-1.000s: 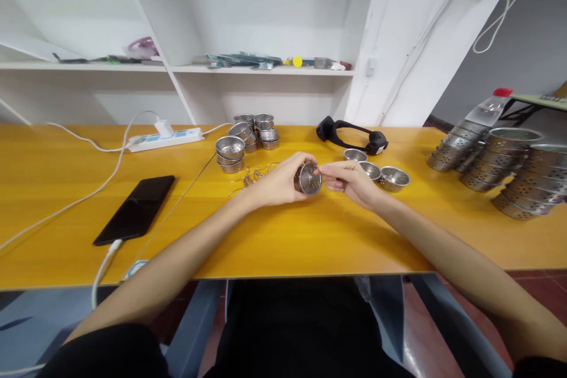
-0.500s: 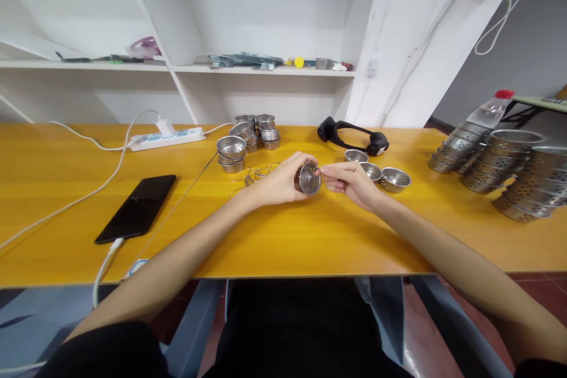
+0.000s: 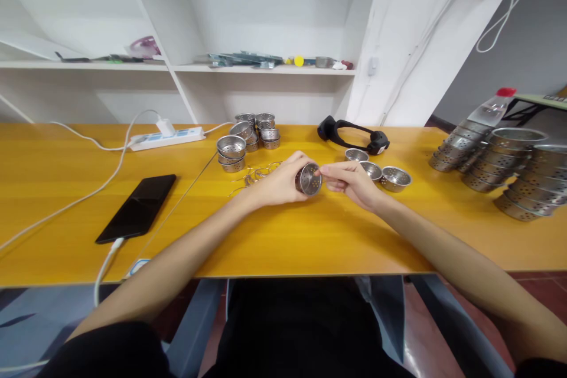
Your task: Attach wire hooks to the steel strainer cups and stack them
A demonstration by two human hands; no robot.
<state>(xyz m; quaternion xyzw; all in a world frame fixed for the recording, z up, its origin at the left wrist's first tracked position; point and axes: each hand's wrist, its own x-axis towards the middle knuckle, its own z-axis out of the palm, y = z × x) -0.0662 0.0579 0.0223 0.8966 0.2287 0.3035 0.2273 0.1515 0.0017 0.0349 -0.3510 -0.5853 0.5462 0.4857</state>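
Note:
My left hand point(image 3: 286, 182) is wrapped round a small perforated metal cup point(image 3: 310, 179), tilted so its holed face turns toward me and to the right. At the cup's right edge, my right hand point(image 3: 348, 183) is closed in a pinch; what its fingertips hold, if anything, is too small to make out. Thin wire rings point(image 3: 257, 173) lie in a loose heap on the table behind my left wrist. Just beyond my right hand sit a few more perforated cups point(image 3: 396, 179).
Stacked perforated cups point(image 3: 231, 150) stand at the back left of the yellow table point(image 3: 283, 242). Tall cup stacks point(image 3: 534, 183) and a red-capped bottle point(image 3: 489, 107) are at right. A black headset point(image 3: 354, 136), a phone point(image 3: 136, 208) and a power strip point(image 3: 168, 139) also lie there.
Almost nothing differs. Both hands keep their places, with the cup still in the left and the right fingertips at its edge.

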